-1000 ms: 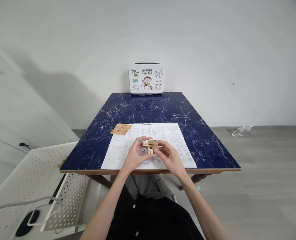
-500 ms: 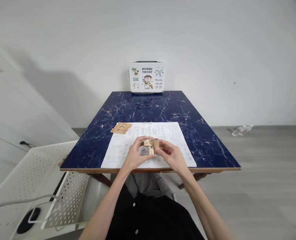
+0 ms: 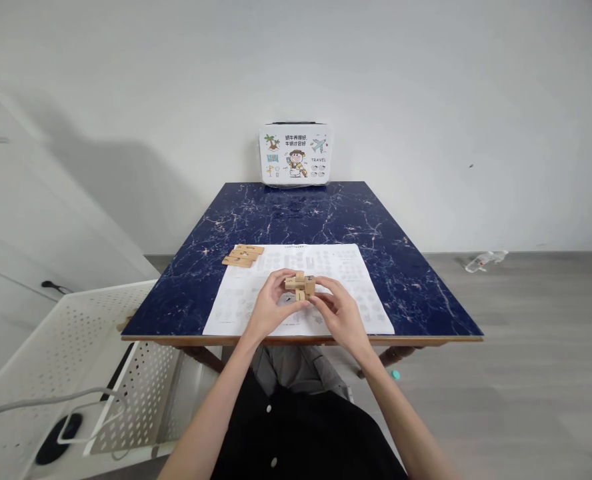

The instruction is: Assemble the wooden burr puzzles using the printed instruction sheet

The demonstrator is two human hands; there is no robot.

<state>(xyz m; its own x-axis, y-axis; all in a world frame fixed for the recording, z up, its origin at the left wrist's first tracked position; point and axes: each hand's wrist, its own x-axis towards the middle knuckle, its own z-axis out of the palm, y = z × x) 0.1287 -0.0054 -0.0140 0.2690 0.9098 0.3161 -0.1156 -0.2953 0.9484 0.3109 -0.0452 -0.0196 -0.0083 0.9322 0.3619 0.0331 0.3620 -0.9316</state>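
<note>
A wooden interlocking puzzle, made of crossed pale pieces with dark marks on some faces, is held between both hands above the sheet. My left hand grips it from the left, the thumb along its lower edge. From the right, my right hand has its fingers closed on the puzzle, with the thumb at the near side. Under them lies a printed paper sheet covered with small diagrams. Several flat wooden pieces with dark marks rest side by side at the sheet's far left corner.
The dark blue marble-patterned table reaches back to the wall. A white printed case stands at its far edge. To the left is a white perforated basket with a cable. A clear plastic bottle lies on the floor at right.
The puzzle has been turned slightly and now looks more compact, its pieces closer together. Both hands have shifted a little with it. The flat pieces stay put.
</note>
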